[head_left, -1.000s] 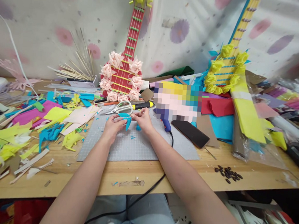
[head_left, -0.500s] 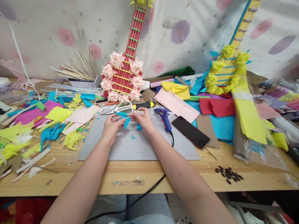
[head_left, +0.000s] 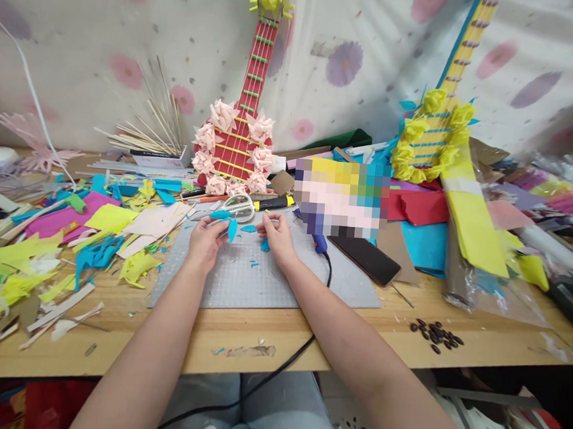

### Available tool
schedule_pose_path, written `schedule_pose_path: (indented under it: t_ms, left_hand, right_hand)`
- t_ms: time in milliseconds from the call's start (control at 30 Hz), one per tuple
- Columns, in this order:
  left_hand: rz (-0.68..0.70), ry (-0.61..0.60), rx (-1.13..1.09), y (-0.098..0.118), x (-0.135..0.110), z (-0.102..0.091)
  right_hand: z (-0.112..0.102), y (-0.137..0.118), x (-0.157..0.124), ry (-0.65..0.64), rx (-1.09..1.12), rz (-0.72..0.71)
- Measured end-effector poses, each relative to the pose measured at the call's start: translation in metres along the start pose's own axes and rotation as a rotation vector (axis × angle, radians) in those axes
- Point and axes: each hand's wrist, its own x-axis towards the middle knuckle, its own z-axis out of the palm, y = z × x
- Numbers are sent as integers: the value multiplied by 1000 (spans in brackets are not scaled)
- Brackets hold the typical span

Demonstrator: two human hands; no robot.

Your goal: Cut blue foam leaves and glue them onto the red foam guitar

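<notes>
My left hand (head_left: 205, 241) is closed on blue paper leaves (head_left: 232, 231) over the cutting mat (head_left: 241, 284). One leaf points up and left, another hangs down from the fingertips. A little to the right, my right hand (head_left: 278, 240) has its fingers curled, with a single blue paper leaf (head_left: 248, 228) at the tips in what looks like a pinch. Under this hand a small blue piece (head_left: 265, 244) lies on the mat. Scissors with white handles (head_left: 240, 205) rest just behind both hands, beside a yellow-and-black tool handle (head_left: 275, 203).
A blue glue gun (head_left: 320, 242), partly pixelated, and a dark phone (head_left: 368, 259) lie to the right. Paper scraps (head_left: 97, 252) cover the left side. Behind stand a red paper guitar (head_left: 239, 148) and a yellow one (head_left: 431, 140). Dark seeds (head_left: 436, 335) sit near the front edge.
My hands have drawn apart: the left shifted slightly left with its leaves, the right slightly right. A blue leaf now shows between them. A pixelated patch covers the area behind the glue gun.
</notes>
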Motion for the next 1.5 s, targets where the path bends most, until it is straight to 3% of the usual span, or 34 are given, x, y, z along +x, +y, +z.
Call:
schedule_pose_path:
  t_ms: [233,433,600,833,1033,1267,1367,1500]
  left_hand:
    - [-16,73,-32,36,18,-11]
    - [-15,61,17,74,17,-16]
    - [-58,105,83,85,16,-34]
    - [-131,38,134,86,15,-60]
    - [-196,-7,276,75,3,-71]
    - [-219,-244,92,36,-25,-65]
    - [-243,-273,62,29,-22,-63]
    - [-258,-261,59,31,-10,-66]
  right_hand:
    - [-3,7,-5,-58,-168,-99]
    - [-7,5,-7,-49,-297,-142]
    - [-6,0,-15,-120,-520,-230]
    - [-8,2,-17,-99,-672,-344]
    - [-2,-3,-15,-217,-838,-467]
    - [8,-14,10,-377,-988,-287]
    - [17,-12,19,-435,-1118,-388]
    - [36,-17,26,-571,-1387,-642]
